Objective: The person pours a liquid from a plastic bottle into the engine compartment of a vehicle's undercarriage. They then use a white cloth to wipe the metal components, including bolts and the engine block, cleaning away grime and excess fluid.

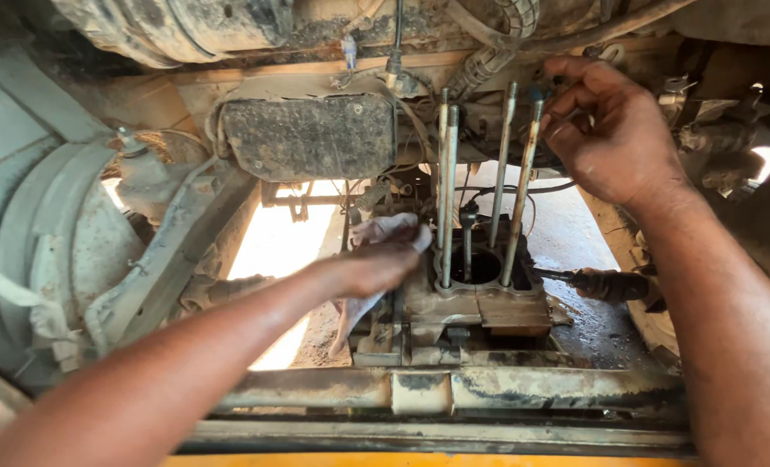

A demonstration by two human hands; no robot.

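Flanking hands (376, 264), studs (448, 190) crowding bore (476, 266)

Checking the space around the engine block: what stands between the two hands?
In the head view, four long studs rise from the block between the left hand, holding a rag, and the right hand.
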